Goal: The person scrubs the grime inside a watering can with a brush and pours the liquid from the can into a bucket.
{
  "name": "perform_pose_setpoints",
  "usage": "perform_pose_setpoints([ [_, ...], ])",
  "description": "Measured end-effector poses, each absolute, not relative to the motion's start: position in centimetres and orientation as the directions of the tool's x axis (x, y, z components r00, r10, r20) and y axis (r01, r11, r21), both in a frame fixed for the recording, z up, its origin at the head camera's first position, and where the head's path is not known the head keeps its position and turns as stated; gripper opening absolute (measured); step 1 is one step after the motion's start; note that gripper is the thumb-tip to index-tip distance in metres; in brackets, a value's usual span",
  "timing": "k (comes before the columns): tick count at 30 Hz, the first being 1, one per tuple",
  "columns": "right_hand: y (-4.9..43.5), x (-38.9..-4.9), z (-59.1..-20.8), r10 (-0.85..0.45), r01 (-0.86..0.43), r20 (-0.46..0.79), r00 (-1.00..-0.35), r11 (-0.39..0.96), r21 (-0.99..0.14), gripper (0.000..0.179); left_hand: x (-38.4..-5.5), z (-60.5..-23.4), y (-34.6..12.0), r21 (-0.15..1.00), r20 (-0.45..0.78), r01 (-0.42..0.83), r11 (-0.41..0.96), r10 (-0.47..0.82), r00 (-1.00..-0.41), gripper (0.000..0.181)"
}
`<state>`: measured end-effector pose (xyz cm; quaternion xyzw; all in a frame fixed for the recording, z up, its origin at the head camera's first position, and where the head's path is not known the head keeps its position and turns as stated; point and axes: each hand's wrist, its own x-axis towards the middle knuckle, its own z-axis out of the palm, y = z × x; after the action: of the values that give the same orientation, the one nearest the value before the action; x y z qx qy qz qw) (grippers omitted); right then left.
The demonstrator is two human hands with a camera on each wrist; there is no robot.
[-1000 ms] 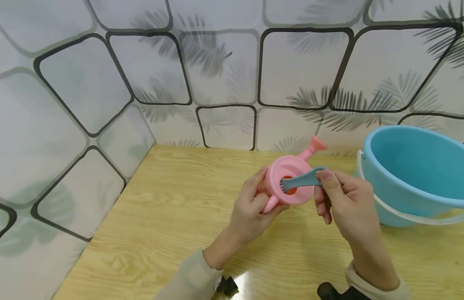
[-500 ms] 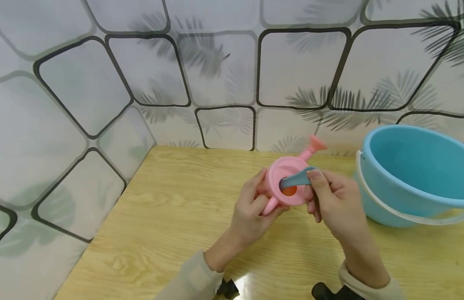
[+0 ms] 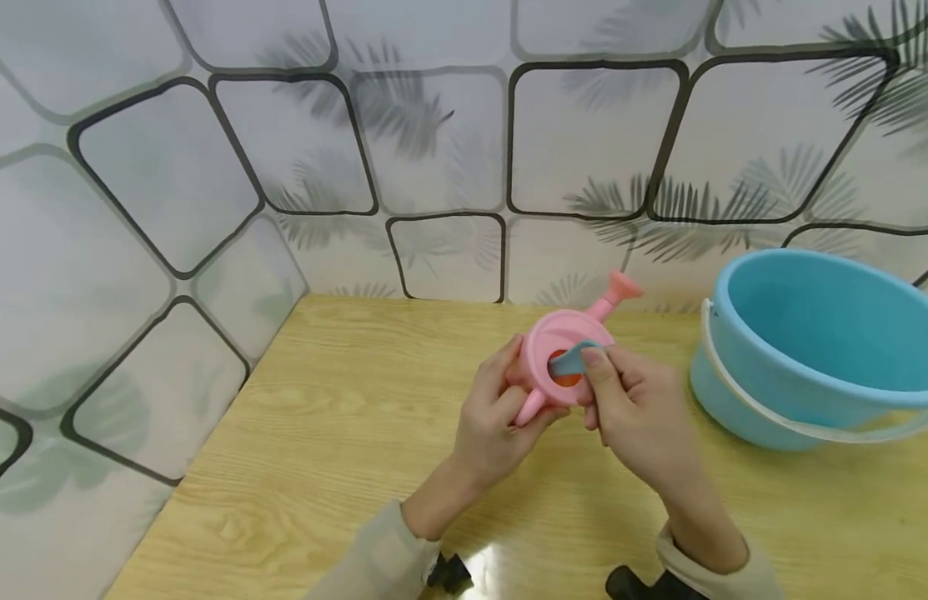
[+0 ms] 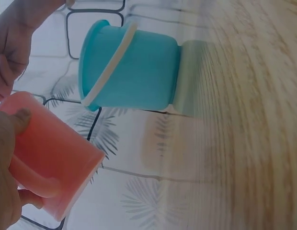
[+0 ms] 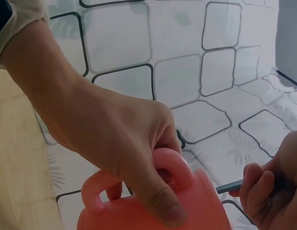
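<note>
My left hand (image 3: 494, 421) holds a pink toy watering can (image 3: 542, 350) by its body and handle, tilted above the table, with the spout (image 3: 621, 287) toward the wall. My right hand (image 3: 639, 408) pinches the handle of a blue fork (image 3: 572, 360), whose tined end is hidden inside the can's top opening. Something orange (image 3: 565, 380) shows within that opening. In the left wrist view the fingers curl round the can (image 4: 62, 148). From the right wrist, the fork's thin shaft (image 5: 230, 186) runs between the can and my right fingers.
A light blue bucket (image 3: 794, 400) with a white handle stands on the wooden table (image 3: 321, 417) to the right, close to my right hand. A patterned wall covering (image 3: 448, 258) rises behind the table and along its left side.
My right hand has moved left toward the can, pushing the fork deeper into the opening, so the tines seen earlier are now hidden. My left hand keeps holding the can nearly still.
</note>
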<state>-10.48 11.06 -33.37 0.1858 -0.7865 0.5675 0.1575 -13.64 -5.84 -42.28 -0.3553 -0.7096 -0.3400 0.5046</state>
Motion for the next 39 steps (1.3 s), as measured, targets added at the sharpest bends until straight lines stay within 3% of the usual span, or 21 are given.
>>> perform_pose_setpoints([
  [8, 11.1, -9.7, -32.9, -0.065, -0.481, 0.486, -0.872, 0.307, -0.822, 0.033, -13.6, -42.0, -6.1, 0.127, 0.959, 0.848, 0.514, 0.156, -0.238, 0.041],
  [15, 10.7, -9.7, -33.3, -0.149, -0.502, 0.479, -0.865, 0.277, -0.819, 0.031, -13.7, -41.8, -6.3, 0.147, 0.96, 0.85, 0.505, 0.136, -0.247, 0.039],
  [19, 11.0, -9.9, -33.3, -0.12, -0.517, 0.505, -0.855, 0.296, -0.803, 0.032, -13.6, -41.7, -6.5, 0.154, 0.958, 0.85, 0.503, 0.133, -0.252, 0.039],
  [23, 11.3, -10.0, -33.2, -0.078, -0.518, 0.521, -0.85, 0.309, -0.798, 0.033, -13.6, -41.5, -6.6, 0.14, 0.961, 0.855, 0.499, 0.138, -0.238, 0.038],
  [29, 11.2, -10.5, -33.4, -0.164, -0.519, 0.493, -0.855, 0.279, -0.808, 0.03, -13.8, -41.4, -6.7, 0.064, 0.97, 0.846, 0.53, 0.167, -0.178, 0.038],
  [35, 12.2, -10.5, -33.2, -0.097, -0.536, 0.529, -0.843, 0.224, -0.814, 0.035, -13.9, -41.5, -6.7, 0.08, 0.964, 0.859, 0.506, 0.18, -0.195, 0.041],
  [39, 12.2, -11.0, -33.4, -0.177, -0.541, 0.512, -0.84, 0.225, -0.81, 0.031, -13.9, -41.5, -6.8, 0.025, 0.96, 0.861, 0.508, 0.228, -0.163, 0.04],
])
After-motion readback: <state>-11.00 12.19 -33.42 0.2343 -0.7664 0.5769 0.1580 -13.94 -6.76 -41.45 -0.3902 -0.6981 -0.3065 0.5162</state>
